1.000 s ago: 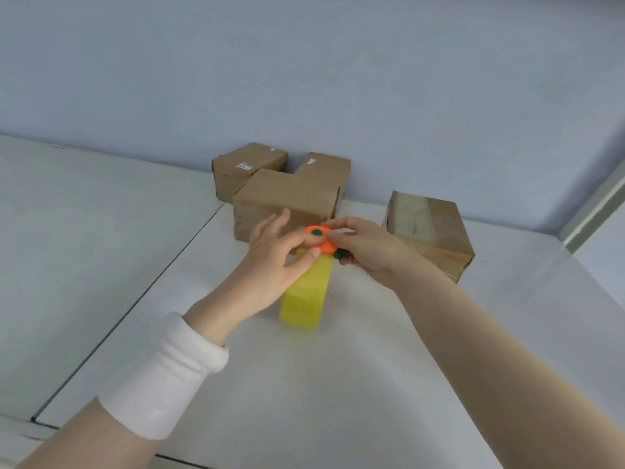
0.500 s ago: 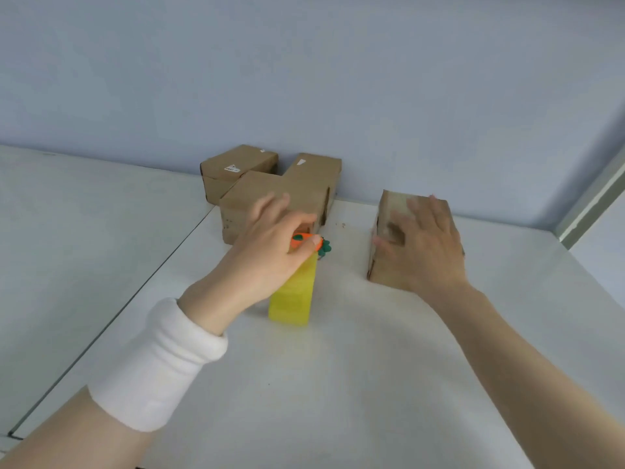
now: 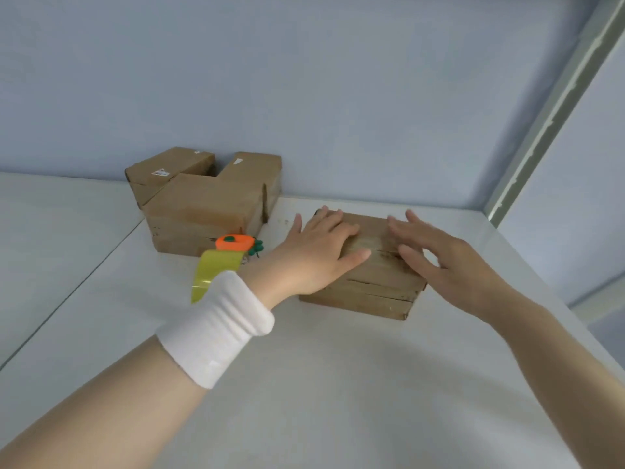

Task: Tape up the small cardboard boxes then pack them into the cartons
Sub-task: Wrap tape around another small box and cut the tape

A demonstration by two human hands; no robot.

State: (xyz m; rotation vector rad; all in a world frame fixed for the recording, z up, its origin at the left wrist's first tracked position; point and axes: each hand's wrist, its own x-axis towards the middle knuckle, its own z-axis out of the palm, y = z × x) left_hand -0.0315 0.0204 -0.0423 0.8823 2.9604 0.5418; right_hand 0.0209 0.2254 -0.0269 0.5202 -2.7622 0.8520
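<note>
1. Table [image 3: 338, 384], white, fills the lower frame and carries everything. Its bare foreground probably serves as working room for taping.
2. Three brown cardboard boxes [image 3: 203, 211] sit bunched at upper left of centre, touching one another and pushed back near the wall, likely parked out of the way. Whether they are taped cannot be told, and nothing in view reads clearly as a packing carton.
3. The small cardboard box [image 3: 375, 286], the one in work, lies flat at centre, apart from the bunch and nearer the person, so both hands reach its top. A dark line crosses the top between the hands, probably the flap seam that needs tape.
4. The left hand [image 3: 318, 252], with a white wristband [image 3: 216, 326] on its wrist, lies palm down on the left part of the box top. Its fingers are straight and grip nothing, and it seems to be pressing the flaps flat.
5. The right hand [image 3: 449, 265] is palm down over the right part of the top, fingers straight and spread, holding nothing. Whether it rests on the box or hovers just above cannot be told.
6. The yellow tape roll [image 3: 216, 269] stands on edge left of centre, just beside the left wrist and partly hidden by the wristband, close enough to grab.
7. An orange carrot-shaped piece [image 3: 235, 242] sits on top of the roll, probably its cutter.
</note>
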